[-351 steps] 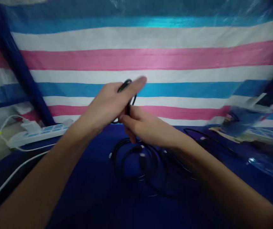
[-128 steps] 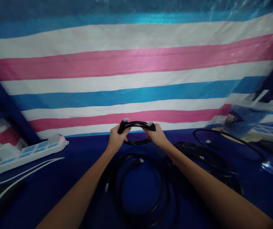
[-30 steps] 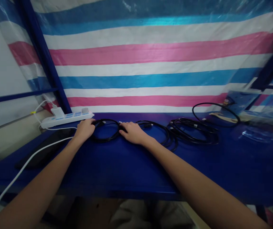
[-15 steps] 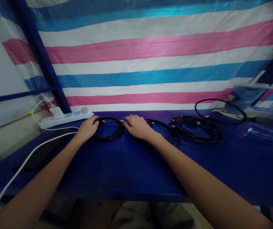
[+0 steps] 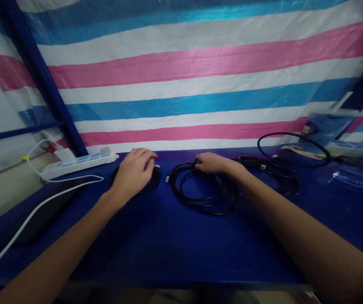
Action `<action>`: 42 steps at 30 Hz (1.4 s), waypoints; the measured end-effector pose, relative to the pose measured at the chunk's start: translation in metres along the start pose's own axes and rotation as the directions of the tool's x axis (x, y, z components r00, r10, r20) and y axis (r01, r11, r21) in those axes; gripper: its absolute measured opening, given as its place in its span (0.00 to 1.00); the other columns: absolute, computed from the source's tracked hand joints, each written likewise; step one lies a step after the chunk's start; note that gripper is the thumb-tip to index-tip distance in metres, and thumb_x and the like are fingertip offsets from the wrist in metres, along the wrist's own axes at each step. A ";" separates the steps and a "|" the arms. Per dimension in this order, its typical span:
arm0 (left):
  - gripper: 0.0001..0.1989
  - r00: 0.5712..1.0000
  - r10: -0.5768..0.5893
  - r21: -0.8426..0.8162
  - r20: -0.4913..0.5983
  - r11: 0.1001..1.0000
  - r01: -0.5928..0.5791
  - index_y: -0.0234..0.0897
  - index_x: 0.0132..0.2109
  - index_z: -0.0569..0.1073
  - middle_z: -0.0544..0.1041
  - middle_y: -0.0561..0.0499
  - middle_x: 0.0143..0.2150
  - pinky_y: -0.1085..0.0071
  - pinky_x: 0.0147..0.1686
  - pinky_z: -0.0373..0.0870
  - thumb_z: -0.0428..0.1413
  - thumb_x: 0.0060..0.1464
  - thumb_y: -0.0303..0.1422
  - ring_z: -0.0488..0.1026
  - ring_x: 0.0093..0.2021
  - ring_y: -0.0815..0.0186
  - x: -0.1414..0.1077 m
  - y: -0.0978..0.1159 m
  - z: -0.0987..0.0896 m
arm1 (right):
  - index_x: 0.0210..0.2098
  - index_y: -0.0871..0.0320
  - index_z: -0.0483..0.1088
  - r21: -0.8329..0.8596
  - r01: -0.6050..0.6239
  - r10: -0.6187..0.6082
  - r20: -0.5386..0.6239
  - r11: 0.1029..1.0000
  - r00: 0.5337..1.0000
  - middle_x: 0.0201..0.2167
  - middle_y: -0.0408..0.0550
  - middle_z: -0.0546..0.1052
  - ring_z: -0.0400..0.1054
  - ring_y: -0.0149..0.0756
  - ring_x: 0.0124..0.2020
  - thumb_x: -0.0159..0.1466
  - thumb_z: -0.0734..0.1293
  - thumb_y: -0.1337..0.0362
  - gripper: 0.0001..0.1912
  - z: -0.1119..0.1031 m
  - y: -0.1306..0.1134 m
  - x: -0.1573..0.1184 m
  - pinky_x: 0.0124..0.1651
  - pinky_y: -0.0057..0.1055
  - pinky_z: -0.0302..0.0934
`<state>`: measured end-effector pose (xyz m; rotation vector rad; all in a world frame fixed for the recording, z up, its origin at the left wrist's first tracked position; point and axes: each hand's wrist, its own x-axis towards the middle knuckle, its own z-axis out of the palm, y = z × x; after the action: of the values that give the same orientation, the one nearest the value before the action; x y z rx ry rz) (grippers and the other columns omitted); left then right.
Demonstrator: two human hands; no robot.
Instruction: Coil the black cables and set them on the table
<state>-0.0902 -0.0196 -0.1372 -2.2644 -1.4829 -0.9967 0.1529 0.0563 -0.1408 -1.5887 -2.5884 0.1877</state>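
Several coiled black cables lie in a row on the blue table. My left hand (image 5: 136, 169) is over the left coil (image 5: 154, 180), fingers bent and a little apart, hiding much of it; nothing shows between them. My right hand (image 5: 211, 163) is closed on the top edge of the middle coil (image 5: 197, 204), thumb and fingers pinched on the cable. A pale connector end (image 5: 167, 178) sticks out at that coil's left side. Behind my right wrist lies another coil (image 5: 276, 169), partly hidden by the forearm.
A white power strip (image 5: 83, 162) with plugs stands at the back left, by a dark flat object (image 5: 42, 215) and a white cord (image 5: 35, 209). At the right are a looped black cable (image 5: 295, 134) and clear plastic (image 5: 358, 164).
My left hand has moved right, from the left coil's left edge to over it. My right hand has moved right and closed on the middle coil, which now lies further left and nearer.
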 end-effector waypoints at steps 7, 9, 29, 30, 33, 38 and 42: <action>0.12 0.852 -0.235 -0.045 0.468 0.956 0.289 0.32 0.37 0.74 0.75 0.35 0.38 0.59 0.40 0.63 0.58 0.43 0.32 0.71 0.42 0.45 0.033 0.057 0.062 | 0.53 0.58 0.67 0.125 0.117 -0.135 0.150 0.985 0.979 0.48 0.49 0.73 0.68 0.37 0.42 0.57 0.62 0.66 0.23 -0.013 -0.004 -0.028 0.38 0.27 0.59; 0.05 0.835 -0.245 -0.065 0.493 0.946 0.316 0.34 0.31 0.73 0.75 0.39 0.32 0.62 0.37 0.63 0.57 0.42 0.29 0.72 0.38 0.50 0.032 0.052 0.066 | 0.49 0.57 0.70 0.121 0.163 -0.185 0.210 0.979 0.960 0.45 0.48 0.74 0.67 0.38 0.41 0.55 0.65 0.65 0.21 -0.016 -0.007 -0.032 0.37 0.27 0.58; 0.17 0.949 -0.178 -0.591 0.260 0.748 0.302 0.38 0.45 0.71 0.69 0.53 0.28 0.73 0.24 0.56 0.60 0.44 0.33 0.63 0.26 0.70 0.031 0.047 0.028 | 0.45 0.61 0.63 0.247 0.353 -0.150 -0.588 0.903 0.795 0.32 0.47 0.71 0.64 0.33 0.31 0.58 0.66 0.63 0.17 -0.030 -0.023 -0.044 0.31 0.29 0.55; 0.18 0.959 -0.200 -0.483 0.200 0.832 0.274 0.38 0.45 0.70 0.70 0.52 0.29 0.71 0.26 0.57 0.59 0.45 0.33 0.65 0.28 0.68 0.030 0.047 0.029 | 0.44 0.61 0.64 0.277 0.335 -0.105 -0.609 0.901 0.786 0.32 0.47 0.71 0.63 0.33 0.31 0.57 0.66 0.64 0.16 -0.032 -0.021 -0.043 0.32 0.30 0.55; 0.20 0.962 -0.236 -0.316 0.135 0.910 0.268 0.40 0.48 0.68 0.74 0.48 0.35 0.67 0.30 0.60 0.56 0.49 0.41 0.69 0.34 0.61 0.028 0.045 0.034 | 0.40 0.61 0.67 0.391 0.297 0.061 -0.687 0.871 0.724 0.31 0.47 0.70 0.63 0.32 0.31 0.57 0.66 0.64 0.12 -0.035 -0.013 -0.039 0.33 0.30 0.55; 0.16 0.857 -0.241 -0.412 0.456 0.796 0.443 0.37 0.40 0.68 0.75 0.44 0.34 0.67 0.24 0.65 0.46 0.56 0.44 0.72 0.25 0.63 0.023 0.039 0.052 | 0.33 0.61 0.68 0.521 0.205 0.231 -0.652 0.829 0.722 0.23 0.45 0.68 0.60 0.30 0.24 0.58 0.64 0.62 0.08 -0.037 -0.006 -0.037 0.28 0.30 0.53; 0.13 0.796 -0.228 -0.484 0.561 0.690 0.539 0.34 0.44 0.66 0.74 0.45 0.31 0.69 0.19 0.66 0.46 0.57 0.38 0.70 0.19 0.65 0.020 0.040 0.061 | 0.29 0.61 0.70 0.203 0.076 0.074 -0.640 0.976 0.765 0.27 0.50 0.71 0.62 0.34 0.28 0.57 0.63 0.65 0.07 -0.036 -0.006 -0.039 0.31 0.32 0.52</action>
<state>-0.0254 0.0098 -0.1623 -2.8644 -2.1887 -1.2878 0.1700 0.0208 -0.1054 -1.2731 -1.9515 -0.0726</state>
